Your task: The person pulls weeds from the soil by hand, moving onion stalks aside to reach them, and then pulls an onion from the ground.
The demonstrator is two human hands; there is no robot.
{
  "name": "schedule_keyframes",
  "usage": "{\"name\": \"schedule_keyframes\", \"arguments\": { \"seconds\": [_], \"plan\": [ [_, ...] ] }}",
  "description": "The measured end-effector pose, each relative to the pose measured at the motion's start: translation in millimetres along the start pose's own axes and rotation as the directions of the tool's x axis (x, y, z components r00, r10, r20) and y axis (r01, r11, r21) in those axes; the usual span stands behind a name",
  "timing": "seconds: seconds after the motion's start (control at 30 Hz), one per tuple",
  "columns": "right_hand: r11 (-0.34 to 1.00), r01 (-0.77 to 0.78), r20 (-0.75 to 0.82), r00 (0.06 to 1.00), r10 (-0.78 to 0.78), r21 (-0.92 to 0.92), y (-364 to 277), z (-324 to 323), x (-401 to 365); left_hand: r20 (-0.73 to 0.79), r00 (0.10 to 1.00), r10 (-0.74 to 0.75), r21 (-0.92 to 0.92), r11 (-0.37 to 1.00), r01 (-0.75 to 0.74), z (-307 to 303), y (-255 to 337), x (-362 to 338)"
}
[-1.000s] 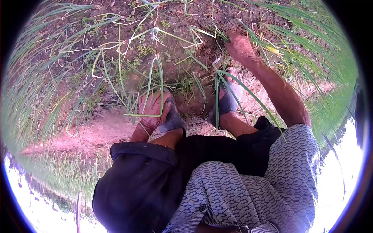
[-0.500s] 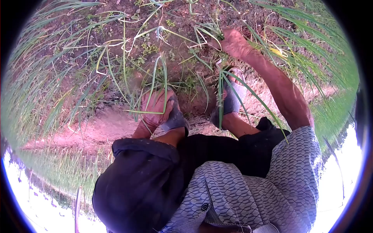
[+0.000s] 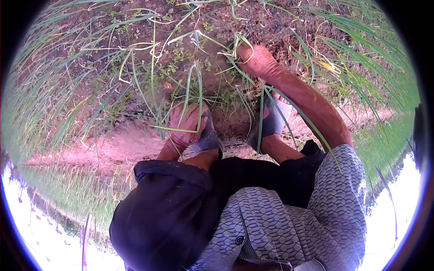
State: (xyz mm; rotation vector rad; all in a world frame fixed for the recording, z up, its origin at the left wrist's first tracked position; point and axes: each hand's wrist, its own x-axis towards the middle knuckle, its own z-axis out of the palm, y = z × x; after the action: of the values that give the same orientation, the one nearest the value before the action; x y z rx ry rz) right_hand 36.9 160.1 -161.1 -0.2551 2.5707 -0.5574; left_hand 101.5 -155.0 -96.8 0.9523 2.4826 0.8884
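my right hand has shifted left to a drooping plant beyond my shoes, so work centres there; finger grip hidden | my left hand by one shoe, grip unclear

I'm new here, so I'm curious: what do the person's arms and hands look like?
The left hand and right hand wear no gloves. The right forearm is bare up to a pale sleeve with a dark geometric pattern; the left forearm is bare where visible.
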Motion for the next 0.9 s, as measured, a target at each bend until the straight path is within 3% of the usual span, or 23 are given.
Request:
{"name": "schedule_keyframes", "arguments": {
  "seconds": [0.1, 0.17, 0.23, 0.27, 0.3, 0.37, 0.4, 0.43, 0.5, 0.57, 0.67, 0.77, 0.9],
  "plan": [
    [0.998, 0.071, -0.024, 0.997, -0.071, -0.004, 9, 1, -5, -0.021, 1.000, 0.014, -0.002, 1.000, -0.014, 1, -2, -3],
    [0.996, -0.073, -0.086, 0.993, 0.077, 0.047, 7, -7, -9, -0.042, 0.999, 0.027, 0.006, 1.000, -0.027, 0, -1, -1],
    [0.981, -0.124, -0.273, 0.948, 0.161, 0.149, 27, -19, -12, -0.028, 0.999, 0.025, -0.007, 1.000, -0.026, 0, -3, -3],
    [0.974, -0.207, -0.363, 0.904, 0.226, 0.090, 34, -21, -8, -0.026, 0.999, 0.027, -0.008, 1.000, -0.027, 0, -3, -2],
    [0.874, -0.287, -0.240, 0.885, 0.398, 0.393, 43, -18, -10, -0.025, 0.999, 0.029, -0.010, 1.000, -0.029, 0, -3, -1],
    [0.669, -0.564, 0.196, 0.815, 0.545, 0.485, 22, -55, -12, -0.024, 0.999, 0.040, -0.003, 0.999, -0.041, -1, -3, 0],
    [0.666, -0.488, 0.254, 0.870, 0.423, 0.564, 22, -48, -12, -0.023, 0.999, 0.046, 0.001, 0.999, -0.046, -1, -3, 1],
    [0.691, -0.375, 0.147, 0.919, 0.367, 0.617, 17, -28, -11, -0.037, 0.998, 0.053, -0.023, 0.998, -0.054, -1, -3, 2],
    [0.701, -0.443, 0.242, 0.896, 0.373, 0.559, 3, -24, -18, -0.063, 0.996, 0.062, -0.069, 0.995, -0.066, 2, -5, 1],
    [0.855, -0.363, 0.131, 0.932, 0.338, 0.370, -3, -9, -13, -0.076, 0.994, 0.081, -0.049, 0.995, -0.085, 4, -8, 0],
    [0.920, -0.260, 0.017, 0.963, 0.267, 0.294, -21, 4, -10, -0.059, 0.995, 0.087, -0.037, 0.995, -0.089, 2, -7, -1],
    [0.944, -0.263, -0.123, 0.949, 0.291, 0.198, -29, 18, -3, -0.063, 0.994, 0.089, -0.045, 0.995, -0.092, 2, -7, 1],
    [0.969, -0.216, -0.017, 0.976, 0.219, 0.120, -26, 10, 0, -0.069, 0.994, 0.084, -0.038, 0.996, -0.086, 3, -8, 0]
  ]
}}
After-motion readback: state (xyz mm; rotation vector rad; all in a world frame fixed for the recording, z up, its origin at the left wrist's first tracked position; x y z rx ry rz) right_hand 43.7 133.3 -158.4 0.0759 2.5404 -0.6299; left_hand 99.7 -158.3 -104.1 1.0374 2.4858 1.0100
